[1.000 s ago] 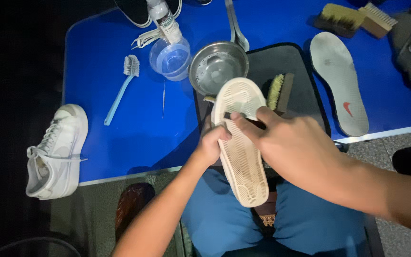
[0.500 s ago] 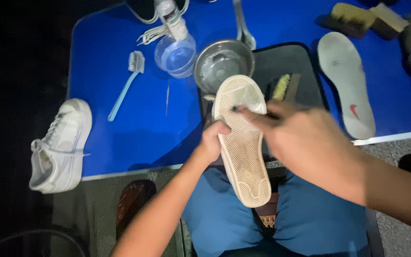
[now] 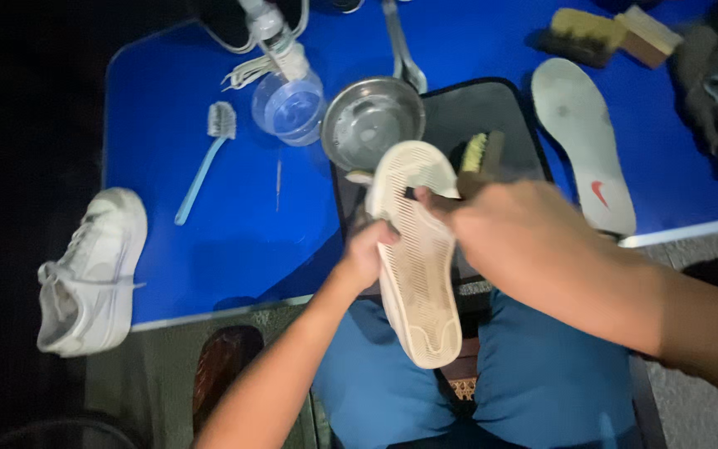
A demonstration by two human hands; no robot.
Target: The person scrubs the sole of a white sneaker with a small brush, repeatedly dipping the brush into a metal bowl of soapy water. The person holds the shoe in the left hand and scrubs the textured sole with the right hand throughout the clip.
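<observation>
Head view, near to far: blue-trousered lap at bottom, left hand (image 3: 367, 258) gripping the side of a pale shoe sole (image 3: 415, 258) held sole-up over the lap, heel end toward the body. Right hand (image 3: 525, 241) is clenched over the sole's upper right edge, fingers wrapped around something, cannot tell what. Toe end of the sole reaches over a dark mat (image 3: 492, 112) on the blue table (image 3: 209, 241). A brush (image 3: 477, 154) lies on the mat just behind the right hand. Metal bowl (image 3: 373, 122) touches the mat's left corner. White sneaker (image 3: 89, 270) hangs at the table's left edge. Farther: blue toothbrush (image 3: 205, 158), clear cup (image 3: 288, 108), white insole (image 3: 585, 141), two wooden brushes (image 3: 612, 33) at the far right.
</observation>
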